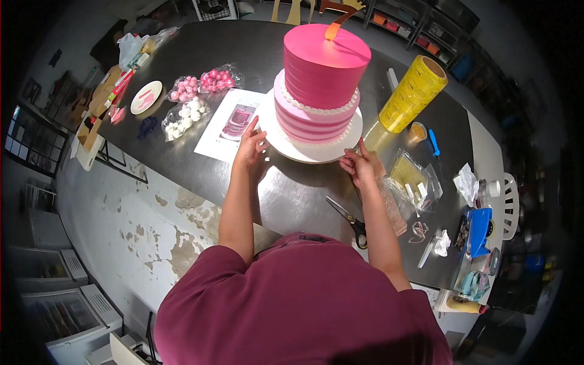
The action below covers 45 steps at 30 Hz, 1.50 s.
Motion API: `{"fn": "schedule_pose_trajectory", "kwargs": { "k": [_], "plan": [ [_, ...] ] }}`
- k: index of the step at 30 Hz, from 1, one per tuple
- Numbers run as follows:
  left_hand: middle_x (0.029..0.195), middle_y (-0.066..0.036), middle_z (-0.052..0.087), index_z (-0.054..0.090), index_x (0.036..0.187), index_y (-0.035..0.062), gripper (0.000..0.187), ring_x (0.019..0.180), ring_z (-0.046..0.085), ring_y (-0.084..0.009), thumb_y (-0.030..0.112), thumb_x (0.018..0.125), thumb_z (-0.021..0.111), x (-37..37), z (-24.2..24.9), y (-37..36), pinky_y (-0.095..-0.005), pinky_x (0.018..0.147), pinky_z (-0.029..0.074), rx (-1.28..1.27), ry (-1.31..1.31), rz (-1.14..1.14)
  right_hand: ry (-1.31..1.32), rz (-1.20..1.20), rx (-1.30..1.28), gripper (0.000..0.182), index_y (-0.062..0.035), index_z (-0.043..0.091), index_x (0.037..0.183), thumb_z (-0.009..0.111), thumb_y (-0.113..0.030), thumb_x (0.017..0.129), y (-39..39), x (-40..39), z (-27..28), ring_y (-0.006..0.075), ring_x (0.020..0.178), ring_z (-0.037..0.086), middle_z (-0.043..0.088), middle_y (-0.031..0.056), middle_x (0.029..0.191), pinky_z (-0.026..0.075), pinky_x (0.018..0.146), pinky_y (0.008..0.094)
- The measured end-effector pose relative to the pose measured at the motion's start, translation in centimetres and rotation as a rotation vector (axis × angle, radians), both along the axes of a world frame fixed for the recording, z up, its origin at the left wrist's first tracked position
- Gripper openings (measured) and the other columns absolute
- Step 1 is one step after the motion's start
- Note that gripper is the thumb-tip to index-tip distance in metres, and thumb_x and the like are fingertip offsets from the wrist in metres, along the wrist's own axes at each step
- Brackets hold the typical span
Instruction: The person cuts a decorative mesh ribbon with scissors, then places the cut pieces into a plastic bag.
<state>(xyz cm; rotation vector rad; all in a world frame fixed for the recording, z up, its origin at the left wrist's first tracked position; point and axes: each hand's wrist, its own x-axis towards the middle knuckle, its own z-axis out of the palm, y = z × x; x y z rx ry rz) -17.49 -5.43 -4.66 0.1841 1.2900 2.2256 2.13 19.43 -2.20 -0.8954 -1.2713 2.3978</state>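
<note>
A two-tier pink cake stands upright on a round white cake board. The upper tier is deep pink, the lower one striped in lighter pink, with white beading round both bases. An orange-gold number 7 topper rises from the top. My left hand grips the board's left edge, fingers curled at the rim. At the front right edge, my right hand holds the same board, fingertips pinched at the rim. Left of the cake lies a printed sheet with a cake picture.
Bags of pink balls and white balls lie left, near a white plate. A yellow wrap roll stands right. Black-handled scissors, plastic packets and a blue tape dispenser occupy the metal table.
</note>
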Motion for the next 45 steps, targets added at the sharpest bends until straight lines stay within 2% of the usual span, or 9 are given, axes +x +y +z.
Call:
{"fn": "schedule_pose_trajectory", "kwargs": {
  "k": [8,12,15,16,23,30,40,42,45],
  "plan": [
    [0.099,-0.006,0.053,0.025,0.135,0.0084,0.071,0.084,0.058,-0.0153,-0.003,0.074,0.06,4.8,0.8,1.0,-0.0243,0.064,0.052,-0.005,0.071,0.185,-0.062,-0.008,0.069,0.059,-0.0166,0.028,0.135,0.051,-0.008,0.082,2.2,-1.4,0.3,0.0113,0.061,0.053,0.052,0.0016,0.085,0.053,0.061,0.0266],
    [0.109,-0.008,0.041,0.025,0.133,0.0065,0.073,0.091,0.055,-0.0205,-0.005,0.071,0.063,5.4,-0.3,1.5,-0.0296,0.069,0.053,0.008,0.078,0.242,-0.054,0.042,0.106,0.057,-0.0167,0.03,0.134,0.051,-0.01,0.081,3.5,-1.8,0.3,0.0108,0.063,0.053,0.052,0.0009,0.083,0.052,0.063,0.0261],
    [0.109,-0.008,0.04,0.02,0.133,0.0038,0.079,0.087,0.053,-0.0187,-0.005,0.069,0.066,6.3,-0.8,2.1,-0.0305,0.07,0.053,0.002,0.114,0.365,-0.041,0.071,0.106,0.056,-0.0171,0.031,0.134,0.051,-0.011,0.082,4.2,-2.0,-0.1,0.0108,0.062,0.053,0.051,0.001,0.082,0.052,0.061,0.0259],
    [0.114,-0.009,0.04,0.02,0.132,0.0014,0.081,0.076,0.051,-0.0118,-0.006,0.066,0.068,6.5,-0.9,2.5,-0.0262,0.067,0.052,0.013,0.105,0.409,-0.041,0.092,0.124,0.055,-0.0183,0.032,0.133,0.051,-0.013,0.082,4.5,-2.1,-0.2,0.0107,0.064,0.053,0.051,0.0009,0.081,0.052,0.062,0.0255],
    [0.122,-0.01,0.036,0.023,0.131,-0.0013,0.087,0.075,0.048,-0.01,-0.005,0.06,0.073,7.2,-0.8,2.3,-0.0249,0.07,0.049,-0.072,0.23,0.479,-0.054,0.136,0.134,0.058,-0.0194,0.03,0.134,0.052,-0.014,0.08,5.9,-2.7,-0.9,0.0116,0.067,0.054,0.052,0.0015,0.091,0.053,0.064,0.0259],
    [0.095,-0.007,0.057,0.037,0.126,0.0016,0.07,0.075,0.052,-0.01,-0.004,0.064,0.071,6.6,-1.0,1.8,-0.0248,0.069,0.049,-0.036,0.23,0.365,-0.017,0.147,0.122,0.058,-0.0173,0.03,0.133,0.052,-0.014,0.08,6.3,-2.8,-1.2,0.0131,0.068,0.056,0.053,0.0018,0.09,0.053,0.064,0.027],
    [0.081,-0.006,0.062,0.048,0.115,0.0002,0.032,0.071,0.056,-0.0092,-0.001,0.084,0.051,4.0,-1.4,2.4,-0.0219,0.061,0.045,0.094,0.052,0.456,-0.044,0.126,0.106,0.057,-0.0162,0.029,0.134,0.05,-0.011,0.081,5.7,-2.5,-0.9,0.0128,0.065,0.056,0.053,0.0035,0.085,0.053,0.064,0.0275],
    [0.092,-0.008,0.061,0.049,0.114,-0.0011,0.032,0.076,0.058,-0.0113,-0.001,0.083,0.052,3.4,-1.8,2.3,-0.0223,0.064,0.049,0.09,0.083,0.462,-0.058,0.079,0.083,0.056,-0.0153,0.031,0.133,0.05,-0.008,0.081,5.2,-2.4,-0.5,0.0126,0.057,0.055,0.054,0.0029,0.077,0.054,0.058,0.0271],
    [0.109,-0.011,0.055,0.049,0.113,-0.0024,0.035,0.081,0.059,-0.0135,-0.002,0.079,0.058,2.4,-2.1,2.1,-0.0233,0.067,0.051,0.156,0.106,0.501,-0.032,0.145,0.094,0.058,-0.0157,0.026,0.136,0.048,-0.008,0.083,4.9,-1.8,-0.1,0.0138,0.065,0.056,0.053,0.0041,0.087,0.053,0.066,0.0291]
  ]
}}
